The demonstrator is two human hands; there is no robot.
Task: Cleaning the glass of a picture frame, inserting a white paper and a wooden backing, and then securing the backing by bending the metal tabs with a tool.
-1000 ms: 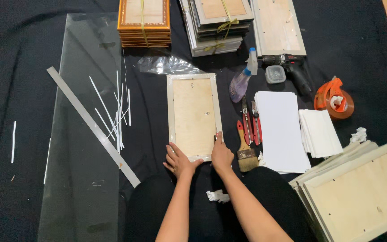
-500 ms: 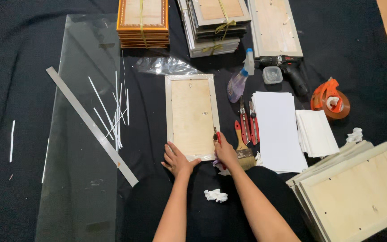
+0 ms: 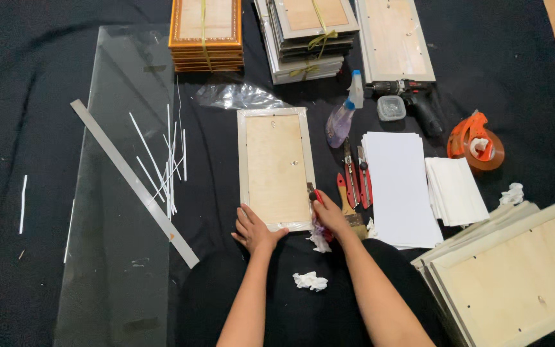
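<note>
Picture frame [image 3: 276, 168] lies face down on the black cloth, unmoved. Our right hand [image 3: 330, 215] has shifted off its edge and now grips a red tool [image 3: 317, 196]; left hand [image 3: 255, 231] presses flat, fingers spread, on its bottom corner.

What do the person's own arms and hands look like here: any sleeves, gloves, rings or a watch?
Both forearms are bare up to the frame edge, with no sleeves in view. The left hand and right hand wear no gloves. No watch, bracelet or ring is visible; the fingers are too small to rule out a thin ring.
</note>
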